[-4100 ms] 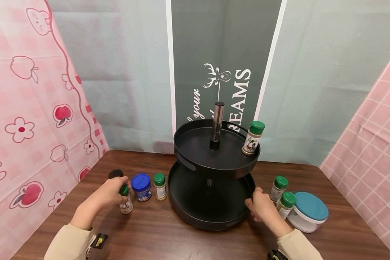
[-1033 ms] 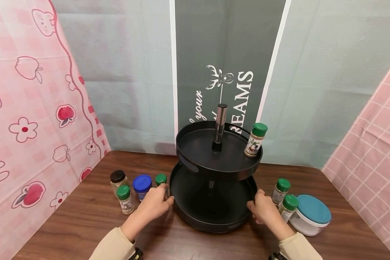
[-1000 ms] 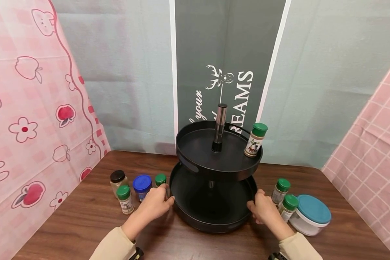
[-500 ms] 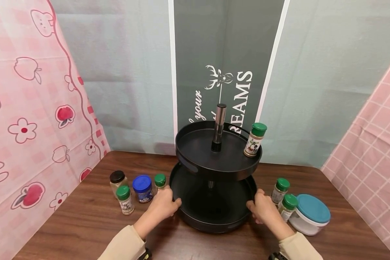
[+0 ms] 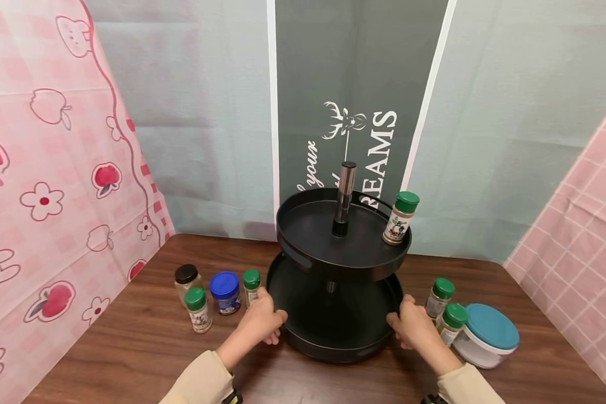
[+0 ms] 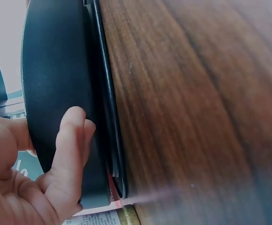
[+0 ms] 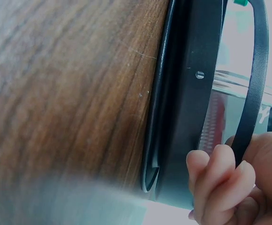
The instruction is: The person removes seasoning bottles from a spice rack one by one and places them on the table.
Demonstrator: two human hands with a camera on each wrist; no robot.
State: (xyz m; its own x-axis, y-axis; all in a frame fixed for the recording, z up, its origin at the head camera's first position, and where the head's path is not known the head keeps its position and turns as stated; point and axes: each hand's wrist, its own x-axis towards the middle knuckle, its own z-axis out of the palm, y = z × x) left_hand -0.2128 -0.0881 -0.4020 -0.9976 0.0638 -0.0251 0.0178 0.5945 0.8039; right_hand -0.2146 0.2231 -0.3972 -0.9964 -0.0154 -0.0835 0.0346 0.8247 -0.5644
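A black two-tier round tray (image 5: 328,322) stands on the table, its metal post (image 5: 345,193) rising through the upper tier. My left hand (image 5: 260,321) pinches the left rim of the lower tier; in the left wrist view its fingers (image 6: 70,150) lie along the outer wall, with the thumb over the rim. On the opposite side, my right hand (image 5: 415,325) grips that tier's rim, its fingers (image 7: 220,183) curled round the edge by the handle slot. A green-capped spice bottle (image 5: 397,221) stands upright at the upper tier's right edge.
Left of the tray stand a black-capped jar (image 5: 184,280), a green-capped bottle (image 5: 200,317), a blue-lidded jar (image 5: 226,294) and another green-capped bottle (image 5: 251,283), partly behind my left hand. Two green-capped bottles and a blue-lidded container (image 5: 492,328) stand right. A curtain (image 5: 222,123) hangs behind.
My left hand has left the green-capped bottle at the far left, moved right to the lower tier and shifted slightly along its rim. My right hand keeps its grip.
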